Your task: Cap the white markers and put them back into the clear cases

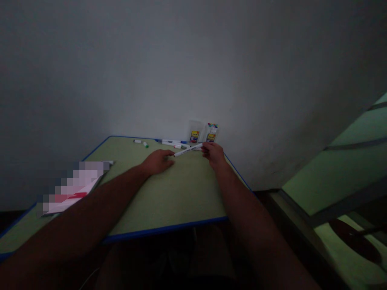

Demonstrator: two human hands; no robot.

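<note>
My right hand [213,153] is closed round one end of a white marker [188,150] near the table's far edge. The marker slants down to the left, its tip close to my left hand [157,161]. That hand rests on the green tabletop [169,193] with its fingers curled; whether it holds anything I cannot see. Behind the hands lie other white markers [173,142] and two small loose caps [141,143].
Two clear marker packs [203,133] lean against the grey wall at the table's back. A white and red booklet [71,189] lies at the left. The table has a blue rim. A green floor and a dark frame are at the right.
</note>
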